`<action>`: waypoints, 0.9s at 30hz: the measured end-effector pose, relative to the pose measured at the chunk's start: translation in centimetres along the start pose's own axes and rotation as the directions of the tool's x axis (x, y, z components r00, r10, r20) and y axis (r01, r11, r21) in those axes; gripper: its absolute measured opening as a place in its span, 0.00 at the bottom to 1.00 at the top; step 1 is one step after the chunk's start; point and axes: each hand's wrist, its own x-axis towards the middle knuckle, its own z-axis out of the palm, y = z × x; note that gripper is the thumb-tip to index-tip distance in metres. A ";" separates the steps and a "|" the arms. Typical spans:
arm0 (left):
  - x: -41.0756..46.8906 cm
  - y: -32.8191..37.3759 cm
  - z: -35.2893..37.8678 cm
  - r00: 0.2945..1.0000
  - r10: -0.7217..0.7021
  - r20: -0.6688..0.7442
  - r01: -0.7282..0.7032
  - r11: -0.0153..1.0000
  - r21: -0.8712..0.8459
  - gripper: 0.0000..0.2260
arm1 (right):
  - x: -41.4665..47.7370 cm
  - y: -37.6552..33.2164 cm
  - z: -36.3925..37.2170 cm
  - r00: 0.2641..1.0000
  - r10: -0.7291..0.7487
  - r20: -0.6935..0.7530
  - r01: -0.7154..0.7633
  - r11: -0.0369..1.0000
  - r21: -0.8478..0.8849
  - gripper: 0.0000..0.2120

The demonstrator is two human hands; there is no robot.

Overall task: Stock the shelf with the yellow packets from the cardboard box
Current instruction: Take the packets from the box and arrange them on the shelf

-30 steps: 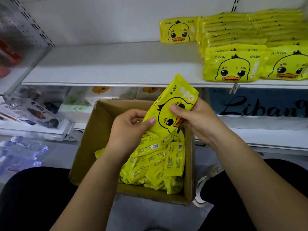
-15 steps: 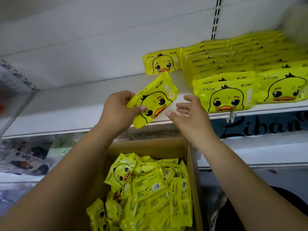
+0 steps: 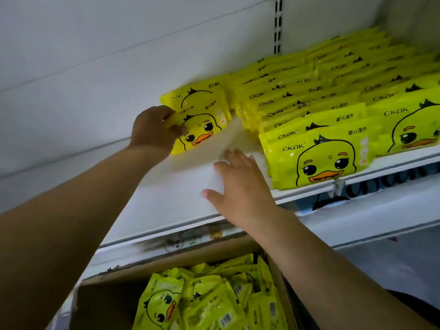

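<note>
My left hand (image 3: pixel 154 131) grips the left edge of a yellow duck packet (image 3: pixel 202 132) at the back of the white shelf (image 3: pixel 171 196), standing it against another yellow packet (image 3: pixel 197 96) there. My right hand (image 3: pixel 240 189) hovers flat over the shelf's bare front part with fingers spread, holding nothing. Rows of yellow duck packets (image 3: pixel 321 160) fill the shelf to the right. The cardboard box (image 3: pixel 114 303) sits below, holding several more yellow packets (image 3: pixel 207 301).
The white back wall (image 3: pixel 119 55) of the shelving rises behind the packets, with a slotted upright (image 3: pixel 277 27). A lower shelf (image 3: pixel 371 217) with a dark printed label runs at the right. Bare shelf surface lies left of my left hand.
My left hand carried the packet up from above the box to the back of the shelf. My right hand let go of it and now hovers over the shelf. The view tilted upward.
</note>
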 end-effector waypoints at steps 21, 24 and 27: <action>3.3 -2.6 2.4 0.959 0.159 -0.236 -0.129 0.982 0.136 0.26 | 0.9 1.6 0.1 0.998 -0.013 -0.055 0.019 0.994 0.109 0.30; 1.1 -3.4 1.5 0.967 0.098 -0.234 -0.074 0.991 0.111 0.23 | 0.6 1.8 0.0 0.998 -0.029 -0.060 0.037 0.990 0.137 0.29; -2.5 -3.9 0.6 0.975 0.021 -0.223 -0.006 0.998 0.068 0.18 | -0.3 1.5 -0.1 0.996 -0.075 -0.054 0.083 0.984 0.156 0.30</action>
